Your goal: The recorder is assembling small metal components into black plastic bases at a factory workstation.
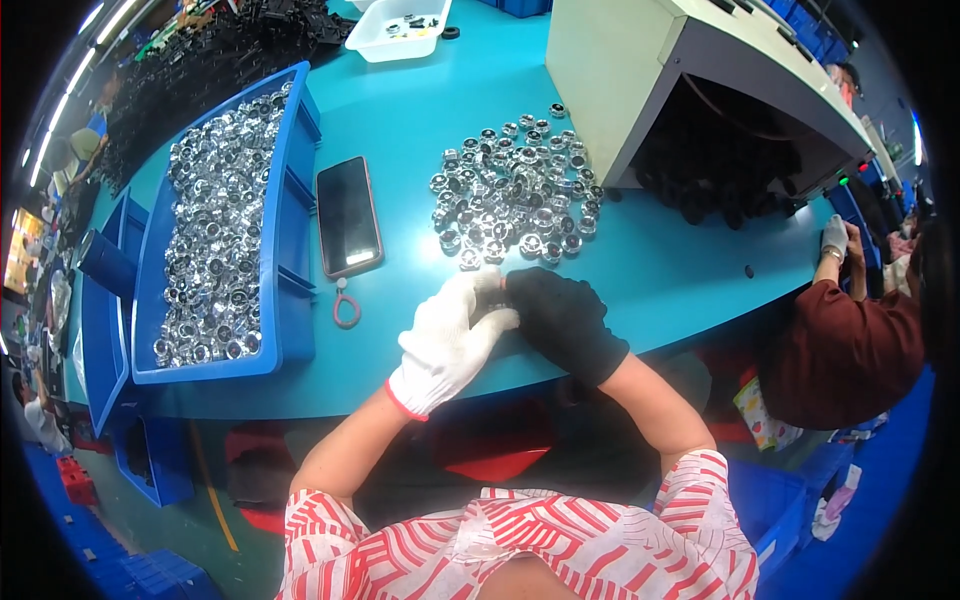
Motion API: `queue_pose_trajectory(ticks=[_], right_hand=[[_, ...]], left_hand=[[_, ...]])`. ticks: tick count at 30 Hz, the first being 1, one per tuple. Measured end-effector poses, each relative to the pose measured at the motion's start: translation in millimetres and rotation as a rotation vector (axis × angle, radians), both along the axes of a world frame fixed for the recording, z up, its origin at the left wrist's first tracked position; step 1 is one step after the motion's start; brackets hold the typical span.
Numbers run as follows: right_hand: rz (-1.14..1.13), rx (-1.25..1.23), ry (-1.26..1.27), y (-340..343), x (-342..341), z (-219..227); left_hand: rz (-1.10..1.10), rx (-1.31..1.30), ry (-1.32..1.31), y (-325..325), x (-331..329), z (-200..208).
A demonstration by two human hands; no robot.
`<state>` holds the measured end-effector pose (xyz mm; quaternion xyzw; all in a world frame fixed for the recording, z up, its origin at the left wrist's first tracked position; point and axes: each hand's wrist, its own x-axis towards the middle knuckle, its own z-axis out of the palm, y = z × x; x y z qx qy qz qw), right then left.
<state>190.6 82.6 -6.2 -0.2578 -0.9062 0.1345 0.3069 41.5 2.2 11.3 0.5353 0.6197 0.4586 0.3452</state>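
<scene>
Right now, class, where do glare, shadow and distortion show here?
In the head view, the fisheye bends the turquoise table along its near edge and blackens the corners; there too, glare whitens the table beside the loose clear parts, and shadow darkens the beige machine inside.

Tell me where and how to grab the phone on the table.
Probably across its long edges near the middle, from above and slightly right: the phone lies flat, dark face up, its left edge close beside the blue bin, with more table on its right, before the loose round parts.
</scene>
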Motion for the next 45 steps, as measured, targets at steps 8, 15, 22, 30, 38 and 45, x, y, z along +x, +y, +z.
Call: queue_pose_trajectory(ticks=[8,15,22,30,38,45], right_hand=[[0.016,-0.114,0.076,-7.1,-1.3,13.6],[0.054,-0.248,0.086,-6.7,-3.0,2.3],[0.057,-0.235,0.057,0.2,-10.9,17.7],[0.160,-0.267,0.399,15.3,-15.0,3.2],[0.066,0.267,0.234,18.3,-23.0,-7.8],[0.038,0.285,0.156,14.5,-36.9,2.4]], left_hand=[[0.002,0.088,-0.171,0.4,-4.0,0.0],[0.106,0.039,-0.075,0.9,0.9,-5.3],[0.089,-0.004,-0.423,5.7,-2.8,3.2],[0.076,0.000,-0.743,15.0,-12.1,2.0],[0.188,0.133,-0.053,8.7,2.0,-2.4],[0.255,0.225,-0.062,13.3,-13.1,-17.3]])
